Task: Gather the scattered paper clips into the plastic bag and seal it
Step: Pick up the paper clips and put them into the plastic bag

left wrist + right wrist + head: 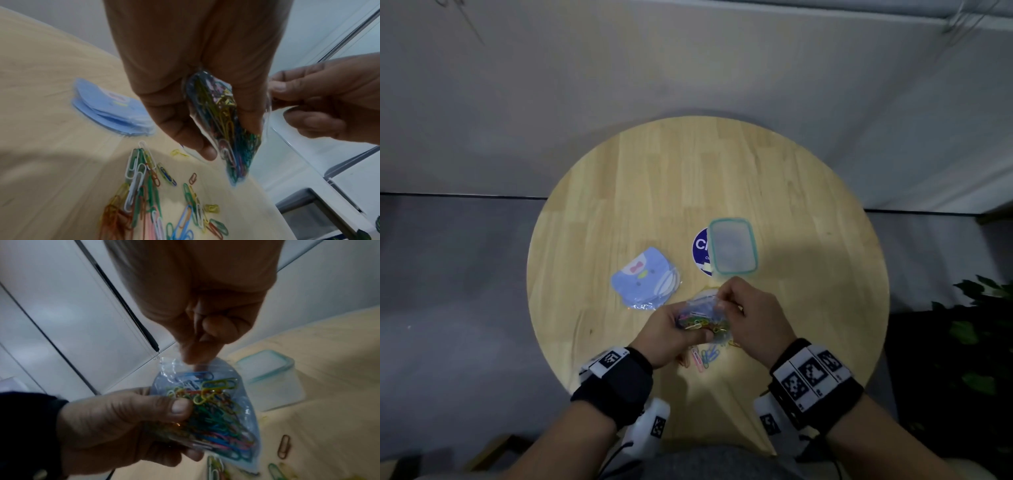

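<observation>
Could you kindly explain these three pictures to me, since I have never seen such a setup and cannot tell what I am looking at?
Gladly. There is no machine: a person works with bare hands and wears cameras. The head view looks down on a round wooden table; each wrist view looks along one hand. The left hand grips a plastic bag full of coloured paper clips, and the right hand pinches its top edge. More loose paper clips lie on the table beneath the hands. Further back lie a blue packet and a clear lidded container, which partly covers a round blue sticker. The black wristbands carry printed square markers.
</observation>
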`<control>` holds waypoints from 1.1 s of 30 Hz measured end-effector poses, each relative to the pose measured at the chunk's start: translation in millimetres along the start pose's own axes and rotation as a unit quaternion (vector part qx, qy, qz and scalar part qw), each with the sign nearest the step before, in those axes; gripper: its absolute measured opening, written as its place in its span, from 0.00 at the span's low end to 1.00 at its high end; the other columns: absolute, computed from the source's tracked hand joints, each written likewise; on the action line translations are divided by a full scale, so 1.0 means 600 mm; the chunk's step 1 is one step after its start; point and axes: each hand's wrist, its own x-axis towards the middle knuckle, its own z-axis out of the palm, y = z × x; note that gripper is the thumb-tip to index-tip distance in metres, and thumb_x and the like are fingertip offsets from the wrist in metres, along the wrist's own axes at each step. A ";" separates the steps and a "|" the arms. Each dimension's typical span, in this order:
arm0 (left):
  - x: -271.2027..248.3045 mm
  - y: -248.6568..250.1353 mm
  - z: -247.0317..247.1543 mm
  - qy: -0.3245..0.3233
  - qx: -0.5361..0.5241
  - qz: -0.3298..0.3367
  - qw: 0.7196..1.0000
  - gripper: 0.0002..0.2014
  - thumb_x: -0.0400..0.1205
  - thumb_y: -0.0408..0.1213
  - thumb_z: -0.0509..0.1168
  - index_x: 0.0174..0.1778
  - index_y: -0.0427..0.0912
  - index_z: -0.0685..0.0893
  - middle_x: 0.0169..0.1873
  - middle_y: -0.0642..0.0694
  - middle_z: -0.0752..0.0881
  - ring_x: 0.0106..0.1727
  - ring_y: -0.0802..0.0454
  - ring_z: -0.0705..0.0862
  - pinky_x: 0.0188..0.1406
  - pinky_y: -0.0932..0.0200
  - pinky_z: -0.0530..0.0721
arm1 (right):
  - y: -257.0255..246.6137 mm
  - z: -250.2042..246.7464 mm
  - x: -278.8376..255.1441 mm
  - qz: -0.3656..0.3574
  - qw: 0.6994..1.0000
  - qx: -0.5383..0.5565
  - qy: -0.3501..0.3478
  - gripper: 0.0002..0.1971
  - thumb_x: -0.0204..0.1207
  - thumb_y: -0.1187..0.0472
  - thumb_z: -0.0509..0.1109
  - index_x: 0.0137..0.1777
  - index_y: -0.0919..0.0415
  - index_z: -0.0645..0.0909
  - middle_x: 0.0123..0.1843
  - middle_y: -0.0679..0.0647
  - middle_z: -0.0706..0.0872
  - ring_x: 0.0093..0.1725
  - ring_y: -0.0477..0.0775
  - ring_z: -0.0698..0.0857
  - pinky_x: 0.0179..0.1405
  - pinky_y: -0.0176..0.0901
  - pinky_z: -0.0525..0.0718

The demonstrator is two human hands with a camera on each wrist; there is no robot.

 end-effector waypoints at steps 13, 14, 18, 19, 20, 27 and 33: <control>-0.004 -0.009 0.008 -0.023 0.017 -0.031 0.999 0.18 0.62 0.39 0.78 0.48 0.44 0.88 0.35 0.39 0.88 0.30 0.43 0.81 0.34 0.35 0.84 | -0.018 -0.023 0.009 0.101 0.990 -0.025 -0.097 0.05 0.67 0.63 0.72 0.36 0.57 0.90 0.34 0.53 0.89 0.37 0.49 0.85 0.40 0.39 0.81; -0.004 -0.007 0.009 -0.033 0.011 -0.032 0.999 0.20 0.61 0.40 0.79 0.49 0.43 0.88 0.35 0.39 0.87 0.31 0.44 0.80 0.34 0.37 0.83 | -0.022 -0.023 0.007 0.081 0.990 -0.056 -0.105 0.05 0.67 0.61 0.72 0.39 0.56 0.90 0.38 0.53 0.91 0.40 0.49 0.87 0.42 0.40 0.82; -0.006 -0.008 0.005 -0.045 -0.014 -0.027 0.999 0.19 0.62 0.42 0.79 0.49 0.47 0.89 0.34 0.39 0.86 0.32 0.44 0.78 0.35 0.45 0.80 | -0.032 -0.025 0.004 0.013 0.993 -0.059 -0.105 0.08 0.71 0.57 0.70 0.42 0.57 0.90 0.37 0.55 0.91 0.38 0.50 0.87 0.41 0.43 0.82; -0.007 -0.010 0.000 -0.039 -0.024 -0.023 0.999 0.15 0.63 0.41 0.80 0.45 0.47 0.90 0.31 0.41 0.86 0.30 0.45 0.79 0.34 0.47 0.81 | -0.027 -0.027 0.007 0.029 0.997 -0.014 -0.064 0.07 0.72 0.58 0.70 0.40 0.59 0.89 0.34 0.54 0.90 0.35 0.47 0.85 0.39 0.40 0.81; -0.009 -0.011 -0.004 -0.032 -0.034 -0.019 0.999 0.10 0.64 0.38 0.80 0.39 0.46 0.90 0.28 0.44 0.86 0.27 0.46 0.79 0.31 0.51 0.82 | -0.015 -0.027 0.012 0.054 0.998 0.027 -0.013 0.07 0.73 0.60 0.70 0.38 0.60 0.88 0.31 0.53 0.88 0.31 0.44 0.83 0.36 0.37 0.80; -0.038 -0.046 -0.045 0.066 -0.045 -0.045 0.996 0.07 0.65 0.37 0.78 0.36 0.48 0.90 0.28 0.48 0.84 0.30 0.52 0.77 0.26 0.67 0.75 | 0.109 0.052 0.009 0.192 0.963 -0.144 -0.123 0.34 0.58 0.43 0.79 0.60 0.57 0.72 0.56 0.55 0.75 0.55 0.58 0.79 0.51 0.46 0.78; -0.055 -0.071 -0.073 0.096 -0.033 -0.072 0.992 0.07 0.71 0.30 0.77 0.43 0.39 0.89 0.31 0.41 0.85 0.29 0.54 0.81 0.26 0.67 0.77 | 0.098 0.139 -0.006 0.155 0.959 -0.209 -0.114 0.46 0.53 0.41 0.81 0.68 0.61 0.66 0.66 0.59 0.70 0.67 0.62 0.70 0.66 0.53 0.75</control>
